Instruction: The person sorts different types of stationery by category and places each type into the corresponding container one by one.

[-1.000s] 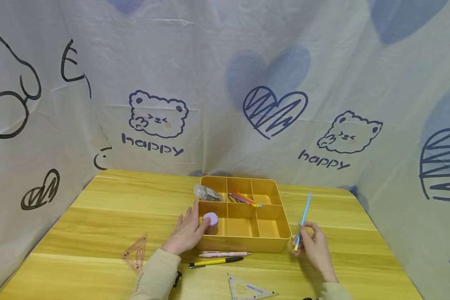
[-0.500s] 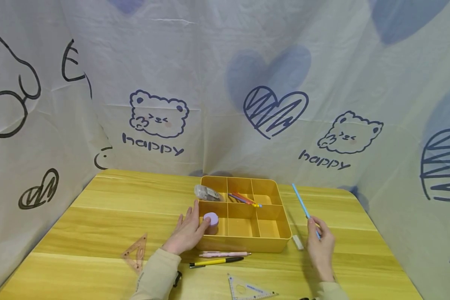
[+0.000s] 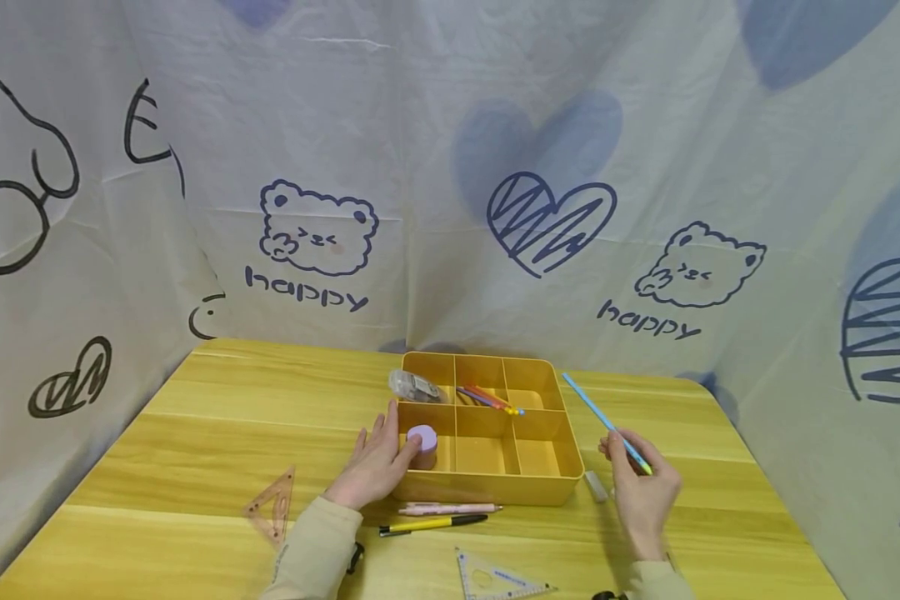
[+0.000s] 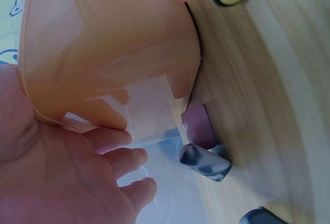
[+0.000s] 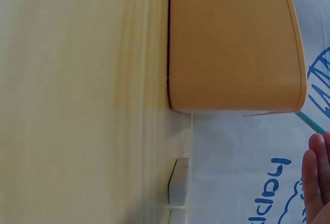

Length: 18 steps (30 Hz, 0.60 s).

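Note:
A slim blue pencil (image 3: 588,404) with a yellow-green end slants up to the left from my right hand (image 3: 641,492), which pinches it to the right of the yellow divided box (image 3: 487,490). Only the fingers (image 5: 312,177) and a bit of pencil (image 5: 311,122) show in the right wrist view. My left hand (image 3: 371,467) rests against the box's left side, fingers extended along the outer wall (image 4: 103,33). Its thumb reaches over the rim onto a purple-topped round item (image 3: 422,437). A clear grey-white packet (image 3: 414,386) and several coloured pencils (image 3: 487,399) lie in the back compartments.
A white eraser (image 3: 596,486) lies by the box's right front corner. Pink pens (image 3: 453,508) and a yellow-black pen (image 3: 431,525) lie in front. Triangle rulers, one pinkish (image 3: 270,504), one clear (image 3: 495,579), lie nearer. Small purple (image 4: 198,126) and grey (image 4: 205,162) blocks sit left.
My right hand has moved slightly right, away from the white eraser, and the pencil's far tip has swung left toward the box. The left hand has stayed in place.

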Each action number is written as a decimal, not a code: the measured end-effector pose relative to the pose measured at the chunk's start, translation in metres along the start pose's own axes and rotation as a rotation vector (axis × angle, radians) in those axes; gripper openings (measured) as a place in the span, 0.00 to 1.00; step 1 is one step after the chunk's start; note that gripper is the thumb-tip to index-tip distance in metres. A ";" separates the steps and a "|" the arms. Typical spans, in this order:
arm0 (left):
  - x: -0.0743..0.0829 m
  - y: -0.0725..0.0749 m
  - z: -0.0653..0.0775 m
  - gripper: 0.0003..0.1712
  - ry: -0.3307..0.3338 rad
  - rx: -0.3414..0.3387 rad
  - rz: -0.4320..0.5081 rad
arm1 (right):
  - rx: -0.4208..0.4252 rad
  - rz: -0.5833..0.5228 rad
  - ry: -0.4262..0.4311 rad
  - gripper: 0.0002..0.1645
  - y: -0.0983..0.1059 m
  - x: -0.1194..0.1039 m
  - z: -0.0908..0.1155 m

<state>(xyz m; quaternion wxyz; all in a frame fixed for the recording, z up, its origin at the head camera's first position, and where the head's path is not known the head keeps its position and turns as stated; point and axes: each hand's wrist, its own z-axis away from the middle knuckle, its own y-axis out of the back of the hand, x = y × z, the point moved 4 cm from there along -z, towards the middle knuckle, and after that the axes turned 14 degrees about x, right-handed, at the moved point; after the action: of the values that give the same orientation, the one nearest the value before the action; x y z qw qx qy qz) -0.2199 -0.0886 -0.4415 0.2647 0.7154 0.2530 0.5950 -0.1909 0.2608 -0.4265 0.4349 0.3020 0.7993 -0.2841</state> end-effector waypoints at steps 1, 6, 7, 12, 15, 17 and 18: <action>0.000 0.000 0.000 0.44 0.000 0.000 -0.001 | -0.002 -0.013 0.017 0.09 -0.001 -0.002 0.000; 0.000 0.000 0.000 0.44 -0.003 0.001 -0.001 | -0.032 -0.053 0.072 0.09 -0.004 -0.009 0.002; 0.000 0.000 0.000 0.44 -0.003 0.001 0.000 | -0.041 -0.047 0.078 0.09 -0.005 -0.011 0.002; 0.000 0.000 0.000 0.44 -0.003 0.005 0.003 | -0.108 0.029 0.126 0.09 -0.012 -0.018 0.006; 0.000 0.000 0.000 0.44 -0.004 0.008 0.006 | -0.141 0.066 0.197 0.09 -0.018 -0.023 0.009; 0.000 0.000 0.000 0.44 -0.004 0.008 0.007 | -0.150 0.080 0.264 0.09 -0.022 -0.027 0.011; 0.000 0.000 0.001 0.44 -0.004 0.008 0.007 | -0.154 0.083 0.295 0.09 -0.024 -0.029 0.012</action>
<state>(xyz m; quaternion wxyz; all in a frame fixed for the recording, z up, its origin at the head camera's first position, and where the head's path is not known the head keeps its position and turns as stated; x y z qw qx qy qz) -0.2193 -0.0882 -0.4416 0.2603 0.7184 0.2524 0.5937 -0.1895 0.2292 -0.4022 0.3459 0.3393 0.8607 -0.1564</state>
